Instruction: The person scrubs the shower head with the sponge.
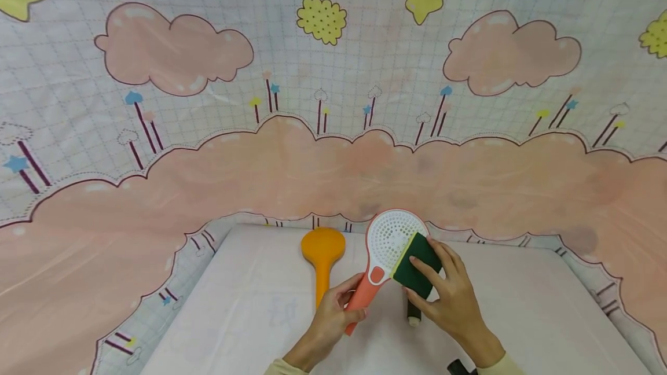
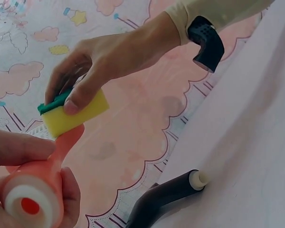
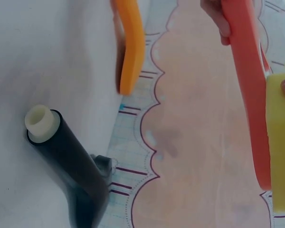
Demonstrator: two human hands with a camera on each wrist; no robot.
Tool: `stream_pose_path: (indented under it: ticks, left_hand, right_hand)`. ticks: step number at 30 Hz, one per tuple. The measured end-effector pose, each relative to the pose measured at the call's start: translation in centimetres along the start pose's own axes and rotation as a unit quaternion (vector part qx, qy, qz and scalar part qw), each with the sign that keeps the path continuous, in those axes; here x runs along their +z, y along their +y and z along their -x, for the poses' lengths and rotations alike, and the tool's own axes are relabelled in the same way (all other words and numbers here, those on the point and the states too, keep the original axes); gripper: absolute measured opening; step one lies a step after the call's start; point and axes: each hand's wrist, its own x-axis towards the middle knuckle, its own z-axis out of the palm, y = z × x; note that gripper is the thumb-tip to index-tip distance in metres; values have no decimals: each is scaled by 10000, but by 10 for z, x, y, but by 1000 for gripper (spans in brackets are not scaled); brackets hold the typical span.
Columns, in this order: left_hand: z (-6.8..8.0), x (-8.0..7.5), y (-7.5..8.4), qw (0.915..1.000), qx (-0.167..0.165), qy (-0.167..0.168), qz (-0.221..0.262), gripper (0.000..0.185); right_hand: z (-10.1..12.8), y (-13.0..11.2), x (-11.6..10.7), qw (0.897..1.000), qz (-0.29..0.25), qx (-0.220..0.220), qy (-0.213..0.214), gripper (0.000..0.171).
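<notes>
My left hand (image 1: 336,320) grips the coral handle of a shower head (image 1: 393,242), whose white, dotted spray face is turned up toward the head camera. In my right hand (image 1: 455,300) is a sponge (image 1: 417,268), yellow with a dark green scouring side, pinched between thumb and fingers. The sponge's yellow side lies against the right part of the spray face. Seen from the left wrist, the handle's hollow end (image 2: 31,204) points at the camera. The right wrist view shows the yellow sponge (image 3: 280,142) against the coral shower head (image 3: 247,90).
An orange shower-head-shaped object (image 1: 323,247) lies on the white table (image 1: 224,305), left of my hands. Beneath the sponge lies a black one with a pale threaded end (image 3: 40,122). A patterned cloth (image 1: 333,172) with clouds rises behind the table.
</notes>
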Motion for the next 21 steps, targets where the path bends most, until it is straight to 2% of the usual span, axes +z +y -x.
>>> stream_pose_path:
  ticks: [12, 21]
  left_hand:
    - [0, 2, 2, 10000, -21, -22, 6, 70]
    - [2, 3, 0, 9999, -67, -67, 125, 69]
  right_hand:
    - [-4, 9, -4, 9998, -49, 46, 198, 61]
    - [-8, 17, -8, 9990, 82, 281, 333, 67]
